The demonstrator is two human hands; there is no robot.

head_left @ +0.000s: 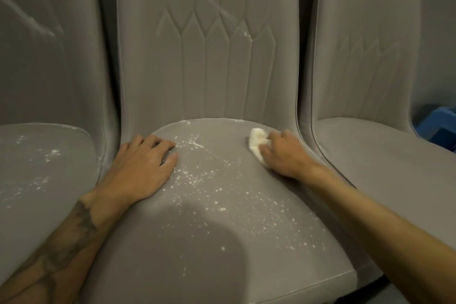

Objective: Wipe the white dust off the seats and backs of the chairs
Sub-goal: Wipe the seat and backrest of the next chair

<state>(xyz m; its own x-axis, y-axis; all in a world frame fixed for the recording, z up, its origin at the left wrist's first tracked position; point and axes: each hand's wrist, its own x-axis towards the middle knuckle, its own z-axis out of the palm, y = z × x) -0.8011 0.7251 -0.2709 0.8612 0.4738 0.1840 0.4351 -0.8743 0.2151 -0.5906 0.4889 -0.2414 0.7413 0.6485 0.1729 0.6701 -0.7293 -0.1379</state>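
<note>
Three grey upholstered chairs stand side by side. The middle chair [212, 242] has white dust [214, 190] speckled across its seat and a few streaks on its back [243, 32]. My left hand [145, 163] lies flat on the seat's back left part, fingers spread. At the seat's back right, my right hand [281, 153] grips a wadded white cloth [256, 142] and presses it onto the fabric. The left chair [37, 180] also carries white specks on its seat and marks on its back.
The right chair [385, 155] shows no plain dust on its seat. A blue object [439, 128] sits behind it at the right edge. The chairs stand close together with narrow gaps between them.
</note>
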